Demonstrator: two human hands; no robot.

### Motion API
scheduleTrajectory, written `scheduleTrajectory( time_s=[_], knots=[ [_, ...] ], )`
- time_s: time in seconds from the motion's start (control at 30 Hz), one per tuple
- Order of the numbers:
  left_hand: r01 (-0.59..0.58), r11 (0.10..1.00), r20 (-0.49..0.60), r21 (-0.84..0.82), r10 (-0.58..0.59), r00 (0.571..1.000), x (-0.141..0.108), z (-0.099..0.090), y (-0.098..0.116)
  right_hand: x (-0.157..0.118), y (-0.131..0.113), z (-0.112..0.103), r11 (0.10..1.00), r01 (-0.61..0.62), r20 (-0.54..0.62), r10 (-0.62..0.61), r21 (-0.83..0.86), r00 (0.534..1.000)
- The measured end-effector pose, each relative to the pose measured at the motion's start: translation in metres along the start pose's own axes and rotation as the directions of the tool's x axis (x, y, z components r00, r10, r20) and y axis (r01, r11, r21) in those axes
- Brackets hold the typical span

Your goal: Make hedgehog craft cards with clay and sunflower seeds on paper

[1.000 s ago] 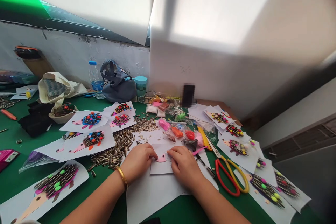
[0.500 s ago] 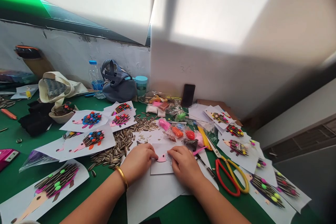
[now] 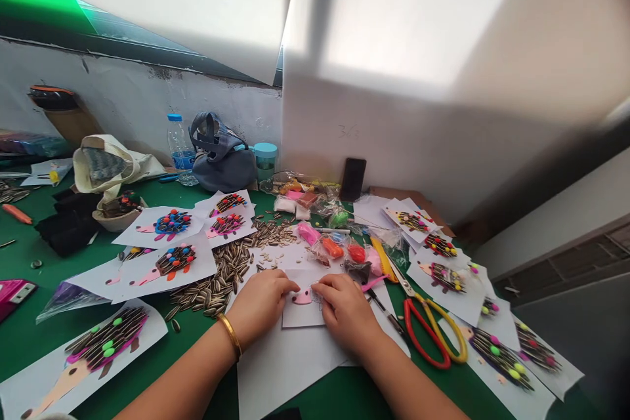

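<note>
Left hand: fingers curled down, tips on the card's left edge; grip unclear; gold bangle on wrist.
Right hand: fingers bent, half closed, pressing the card's right side; grip unclear.
Work piece: white paper card on white sheets, between both hands, pink foam piece on it.
Containers: beige bowl holding a seed-covered craft piece; clear plastic bags holding coloured modelling clay, just beyond the card.
Nearby: loose sunflower seeds left of left hand; red-and-yellow scissors right of right hand.

Two hands, one pair of scissors, one water bottle, one phone.
</note>
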State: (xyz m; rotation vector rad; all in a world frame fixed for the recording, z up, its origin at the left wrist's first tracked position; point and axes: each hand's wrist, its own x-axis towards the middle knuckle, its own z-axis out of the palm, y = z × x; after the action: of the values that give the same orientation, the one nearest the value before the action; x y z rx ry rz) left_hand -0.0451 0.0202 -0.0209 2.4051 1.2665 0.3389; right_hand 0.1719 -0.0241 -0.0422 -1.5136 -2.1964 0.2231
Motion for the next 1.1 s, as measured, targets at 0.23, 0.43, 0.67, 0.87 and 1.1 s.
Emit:
scheduleTrajectory(
  time_s=[0.23, 0.43, 0.67, 0.87, 1.1],
  knots=[
    [-0.024, 0.997, -0.02, 0.071, 0.025, 0.999, 0.0, 0.005, 0.004, -0.002, 0.0, 0.003, 0.999, 0.025, 0.025, -0.025, -0.024, 0.999],
    [-0.034, 0.996, -0.018, 0.086, 0.035, 0.999, -0.001, 0.006, 0.005, 0.0, -0.002, 0.002, 1.0, 0.0, 0.032, 0.0, -0.004, 0.999],
    [-0.029, 0.996, -0.021, 0.081, 0.031, 0.999, -0.001, 0.006, 0.006, -0.001, -0.002, 0.001, 1.0, -0.004, -0.006, 0.004, -0.016, 1.0],
    [0.022, 0.997, -0.066, 0.075, -0.017, 0.998, 0.0, 0.007, 0.009, 0.007, 0.001, -0.002, 0.983, -0.099, -0.22, 0.063, -0.155, 0.974],
    [0.07, 0.996, -0.196, 0.052, -0.058, 0.979, 0.001, 0.007, 0.01, 0.013, 0.004, 0.002, 0.977, -0.084, -0.15, 0.055, -0.196, 0.987]
  ],
)
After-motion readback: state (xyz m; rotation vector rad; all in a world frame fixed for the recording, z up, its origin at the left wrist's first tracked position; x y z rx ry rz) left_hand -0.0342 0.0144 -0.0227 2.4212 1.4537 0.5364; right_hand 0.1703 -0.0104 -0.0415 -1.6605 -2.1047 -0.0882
